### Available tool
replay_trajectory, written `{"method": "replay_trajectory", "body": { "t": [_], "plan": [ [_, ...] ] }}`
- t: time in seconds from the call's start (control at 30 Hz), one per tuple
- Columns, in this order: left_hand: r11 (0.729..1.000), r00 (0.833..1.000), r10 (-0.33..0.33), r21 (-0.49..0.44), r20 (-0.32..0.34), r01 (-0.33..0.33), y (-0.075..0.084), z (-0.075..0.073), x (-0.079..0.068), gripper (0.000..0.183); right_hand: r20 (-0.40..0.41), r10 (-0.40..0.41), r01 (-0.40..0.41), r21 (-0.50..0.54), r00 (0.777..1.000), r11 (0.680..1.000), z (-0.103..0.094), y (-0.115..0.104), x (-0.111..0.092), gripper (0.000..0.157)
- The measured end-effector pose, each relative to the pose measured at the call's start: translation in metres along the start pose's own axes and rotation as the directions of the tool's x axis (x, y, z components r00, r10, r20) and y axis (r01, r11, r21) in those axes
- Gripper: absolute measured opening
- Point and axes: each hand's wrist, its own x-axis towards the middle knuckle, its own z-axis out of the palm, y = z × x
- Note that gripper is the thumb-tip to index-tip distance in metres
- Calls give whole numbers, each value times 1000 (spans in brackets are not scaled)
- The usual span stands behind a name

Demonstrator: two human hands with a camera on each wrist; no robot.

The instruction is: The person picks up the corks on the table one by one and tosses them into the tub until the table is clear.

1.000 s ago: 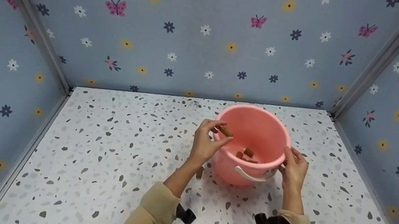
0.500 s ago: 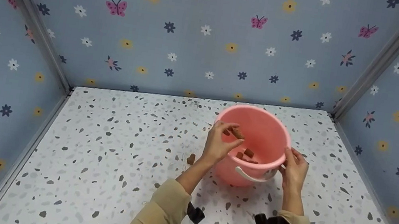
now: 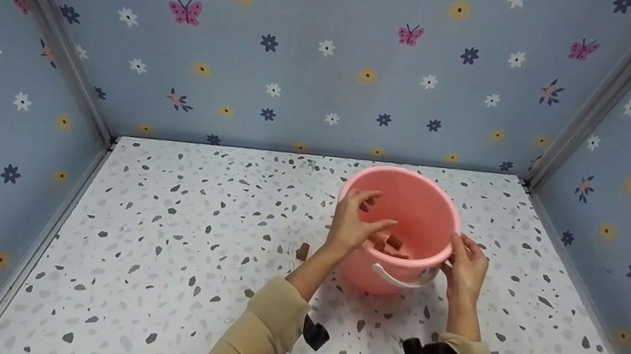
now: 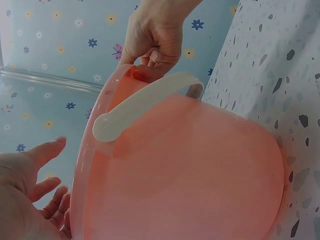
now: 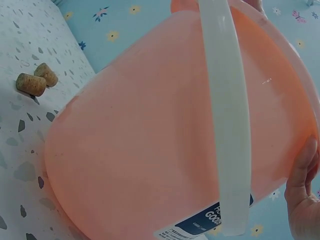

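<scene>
A pink bucket (image 3: 370, 274) stands upright at right of centre on the table, its white handle (image 5: 230, 110) hanging down the near side. My left hand (image 3: 349, 223) is over the bucket's left rim, thumb and index finger spread apart. A brown cork (image 3: 367, 204) shows tucked against its other fingers; in the left wrist view this cork is hidden. Below the thumb, another cork (image 3: 374, 237) is inside the bucket, near several corks (image 3: 394, 241) at the bottom. My right hand (image 3: 467, 267) grips the right rim, with its thumb (image 5: 305, 160) along the side.
Two more corks (image 5: 31, 84) lie on the speckled table (image 3: 164, 254) to the left of the bucket. Blue flowered panels (image 3: 319, 76) enclose the back and both sides. A label (image 5: 200, 220) is stuck to the bucket's side.
My left hand has moved right over the bucket, and its thumb and index finger have parted, letting go of a cork. The right hand and bucket have stayed in place.
</scene>
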Motion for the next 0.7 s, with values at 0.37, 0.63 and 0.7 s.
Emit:
{"method": "replay_trajectory", "body": {
  "t": [0.37, 0.63, 0.7],
  "plan": [
    [999, 999, 30, -34, -29, -31, -2, -15, -7, 44, 16, 35, -35, 5, 999, 999, 18, -37, -40, 55],
    [997, 996, 48, -64, -73, -53, 0, -24, -13, 39, 6, 26, -26, 6, 1000, 1000, 30, -58, -62, 50],
    [996, 995, 54, -67, -82, -59, -1, -27, -16, 40, -7, -5, 5, 11, 1000, 1000, 13, -21, -24, 53]
  ]
}}
